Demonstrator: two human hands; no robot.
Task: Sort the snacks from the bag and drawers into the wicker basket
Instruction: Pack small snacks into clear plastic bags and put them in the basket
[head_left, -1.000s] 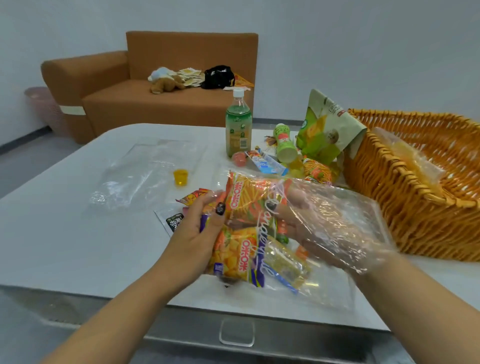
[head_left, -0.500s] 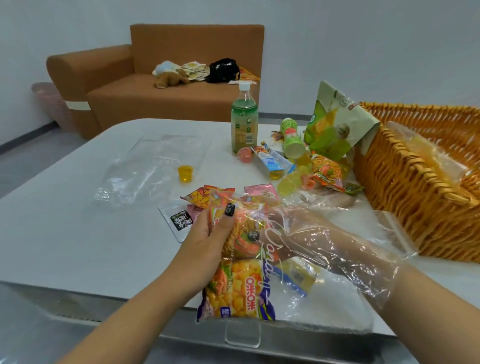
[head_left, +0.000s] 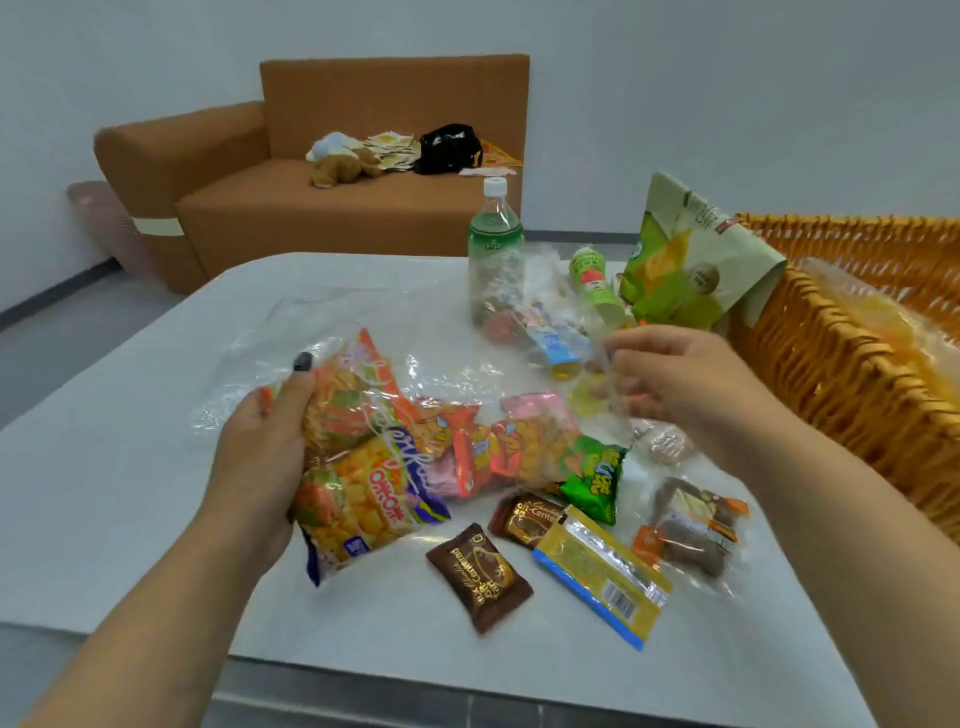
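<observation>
From the head camera, the left hand (head_left: 260, 457) grips two orange snack packets (head_left: 358, 457) inside the clear bag (head_left: 447, 374) on the white table (head_left: 104, 493), the right hand (head_left: 675, 384) pinches the bag's film, beside the wicker basket (head_left: 841, 374)

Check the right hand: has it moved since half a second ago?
Yes. The right hand has come out of the clear plastic bag and lifted toward the upright green drink bottle, away from the near white table edge.
</observation>
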